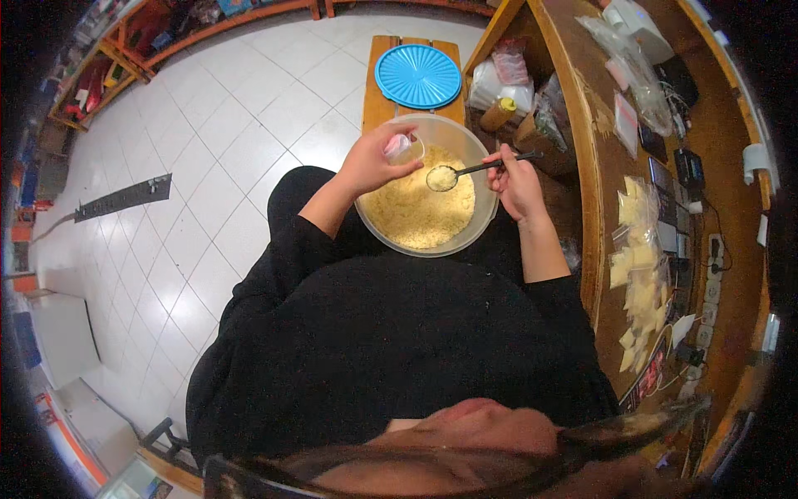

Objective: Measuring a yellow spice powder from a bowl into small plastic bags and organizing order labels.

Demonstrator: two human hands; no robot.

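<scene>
A round translucent plastic tub [486, 215] rests at my lap, holding pale yellow crumbs [418, 215]. Above its left side, my left hand [383, 156] grips a small clear plastic bag [408, 148], whose mouth is spread in a round opening. My right hand [514, 181] holds the handle of a dark spoon [477, 167] over the tub. The spoon's bowl is heaped with the same crumbs and lies just right of and below the bag's opening. What the bag contains cannot be made out clearly.
A blue ribbed lid [418, 76] lies on a wooden bench [383, 50] beyond the tub. On the wooden counter [598, 249] at right are several filled small bags [639, 268], a power strip [712, 293] and cables. A yellow-capped bottle [497, 114] stands on the shelf below.
</scene>
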